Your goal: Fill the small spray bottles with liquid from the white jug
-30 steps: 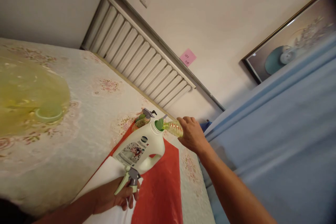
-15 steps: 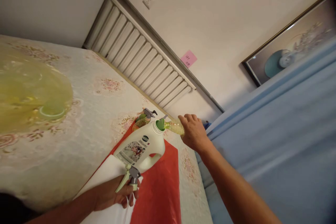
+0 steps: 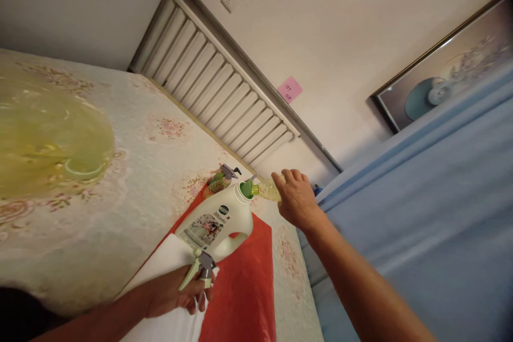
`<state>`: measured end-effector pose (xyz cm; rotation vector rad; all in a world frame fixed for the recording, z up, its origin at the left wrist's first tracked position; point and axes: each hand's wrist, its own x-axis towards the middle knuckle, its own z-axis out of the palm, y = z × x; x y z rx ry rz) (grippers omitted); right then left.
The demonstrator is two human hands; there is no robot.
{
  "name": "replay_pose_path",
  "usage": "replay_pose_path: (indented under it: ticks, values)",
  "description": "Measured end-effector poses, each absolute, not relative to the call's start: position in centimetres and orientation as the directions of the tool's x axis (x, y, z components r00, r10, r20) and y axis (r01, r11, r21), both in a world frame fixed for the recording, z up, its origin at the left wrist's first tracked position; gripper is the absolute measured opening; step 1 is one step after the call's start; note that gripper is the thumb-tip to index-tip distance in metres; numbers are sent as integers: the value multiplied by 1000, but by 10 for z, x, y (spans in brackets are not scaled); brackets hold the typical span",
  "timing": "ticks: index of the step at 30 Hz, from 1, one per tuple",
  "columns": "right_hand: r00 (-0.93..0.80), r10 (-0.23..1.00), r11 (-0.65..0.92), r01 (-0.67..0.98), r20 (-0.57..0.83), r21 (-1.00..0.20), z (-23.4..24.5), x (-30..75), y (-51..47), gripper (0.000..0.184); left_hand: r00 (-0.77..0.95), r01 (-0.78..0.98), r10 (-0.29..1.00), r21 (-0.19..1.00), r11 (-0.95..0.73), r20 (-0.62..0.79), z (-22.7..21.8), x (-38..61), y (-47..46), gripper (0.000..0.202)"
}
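Note:
My right hand point(image 3: 296, 199) is wrapped round a clear bottle point(image 3: 269, 190) with a yellowish look. The bottle lies tilted almost level, its neck at the green spout of a pale detergent jug point(image 3: 208, 222). The jug has a printed label and a handle hole. In front of it, my left hand point(image 3: 188, 295) holds a grey and light green spray trigger point(image 3: 206, 263) with a thin tube hanging down. Behind the jug stands another spray bottle point(image 3: 216, 186) with a grey trigger top, partly hidden.
Under the jug lie a red sheet point(image 3: 248, 283) and a white sheet point(image 3: 160, 272), on a floral tablecloth point(image 3: 140, 171). A large yellowish transparent bag point(image 3: 44, 133) lies at the left. Beyond are a radiator point(image 3: 212, 75) and blue fabric point(image 3: 420, 224) on the right.
The bottle in my right hand has shifted very slightly right along with the hand. The view has moved a little; otherwise the hands and jug look the same.

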<state>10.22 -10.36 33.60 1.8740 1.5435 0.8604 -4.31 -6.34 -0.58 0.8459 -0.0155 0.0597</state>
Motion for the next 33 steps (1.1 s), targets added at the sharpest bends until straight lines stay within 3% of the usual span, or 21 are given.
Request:
replay_pose_path:
  ticks: [12, 17, 20, 23, 27, 33]
  values:
    - [109, 987, -161, 599, 119, 784, 334, 98, -104, 61, 996, -81, 34, 741, 667, 79, -15, -41, -64, 44]
    - [156, 974, -225, 668, 162, 709, 326, 107, -111, 63, 997, -78, 36, 737, 671, 72, -11, -46, -65, 42]
    - [237, 945, -324, 778, 227, 539, 313, 119, -129, 66, 997, -67, 69, 729, 681, 28, -9, -50, -66, 44]
    - [328, 896, -405, 880, 298, 249, 288, 131, -161, 66, 987, -114, 158, 742, 661, 12, -9, -57, -69, 45]
    - [388, 858, -361, 922, 338, -141, 230, 137, -214, 66, 961, -174, 276, 767, 617, -4, -1, -73, -74, 44]
    - [494, 765, -261, 824, 413, -503, 136, 119, -270, 60, 887, -273, 461, 821, 500, 14, 55, -100, -80, 44]
